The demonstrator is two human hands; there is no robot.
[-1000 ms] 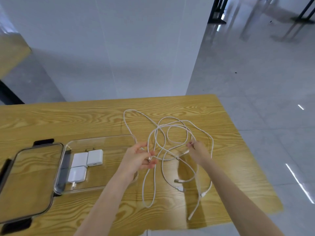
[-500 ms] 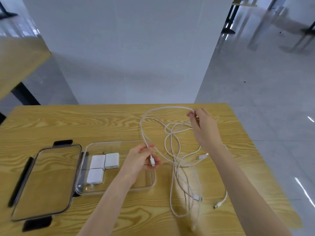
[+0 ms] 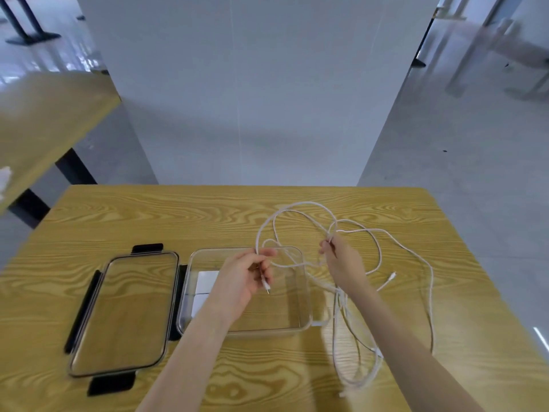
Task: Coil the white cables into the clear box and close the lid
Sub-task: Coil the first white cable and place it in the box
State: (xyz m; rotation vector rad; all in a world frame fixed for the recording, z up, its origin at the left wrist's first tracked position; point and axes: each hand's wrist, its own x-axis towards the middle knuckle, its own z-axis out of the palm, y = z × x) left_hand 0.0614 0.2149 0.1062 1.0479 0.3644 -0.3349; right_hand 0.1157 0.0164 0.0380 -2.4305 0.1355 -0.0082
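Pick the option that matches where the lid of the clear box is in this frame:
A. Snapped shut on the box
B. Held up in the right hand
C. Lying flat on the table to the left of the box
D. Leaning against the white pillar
C: the lid lies flat on the table just left of the open clear box, while both hands hold white cables.

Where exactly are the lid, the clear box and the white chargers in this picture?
lid [image 3: 124,310]: head view, middle of its clear panel, flat on the table.
clear box [image 3: 306,292]: head view, on its right wall.
white chargers [image 3: 206,279]: head view, on the upper block inside the box, partly hidden by the left forearm.
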